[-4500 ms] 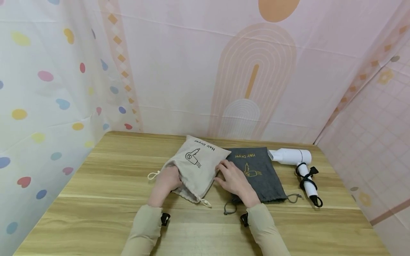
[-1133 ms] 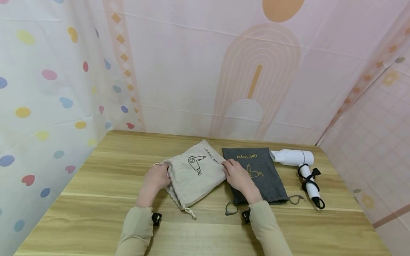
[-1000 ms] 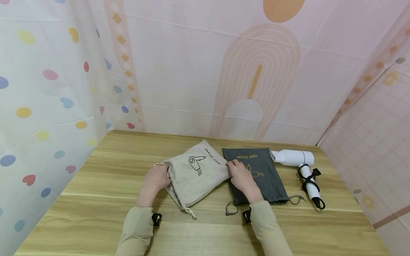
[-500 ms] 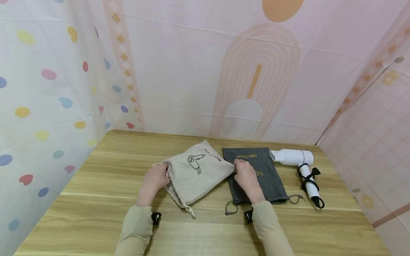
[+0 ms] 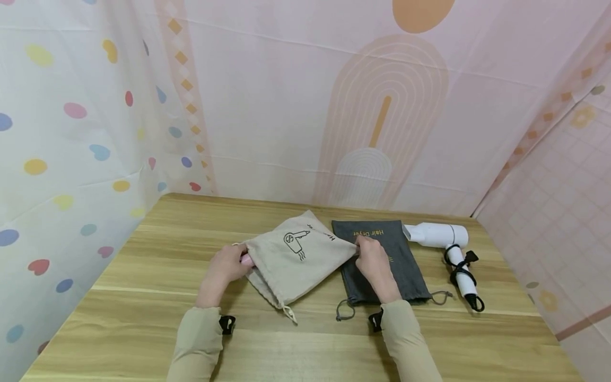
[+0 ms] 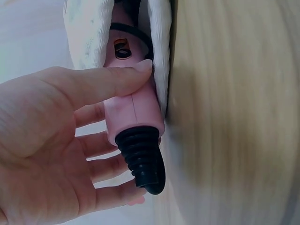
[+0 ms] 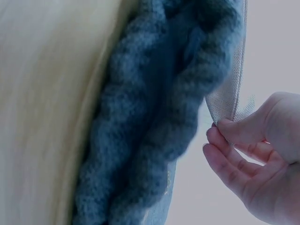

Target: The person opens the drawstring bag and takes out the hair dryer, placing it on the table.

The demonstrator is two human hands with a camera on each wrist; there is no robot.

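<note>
A beige drawstring bag (image 5: 296,249) printed with a hair dryer lies at the middle of the table, its mouth toward the lower left. From that mouth pokes the pink handle of a hair dryer (image 6: 133,110) with a black ribbed cord sleeve; the bag hides the rest. My left hand (image 5: 228,266) grips this handle, thumb on one side and fingers on the other. With thumb and fingertips my right hand (image 5: 374,260) pinches the bag's right corner (image 7: 225,105), over a dark grey drawstring bag (image 5: 406,276) lying flat.
At the right of the wooden table (image 5: 305,350) lies a white hair dryer (image 5: 439,235), its black cord (image 5: 460,270) wound about the handle. Patterned cloth hangs along the back and both sides. The dark bag's cord loops (image 5: 345,312) stick out at its front.
My right hand has moved right, drawing the beige bag's corner out over the dark bag. My left hand has shifted slightly left, and some pink handle now shows at the bag's mouth.
</note>
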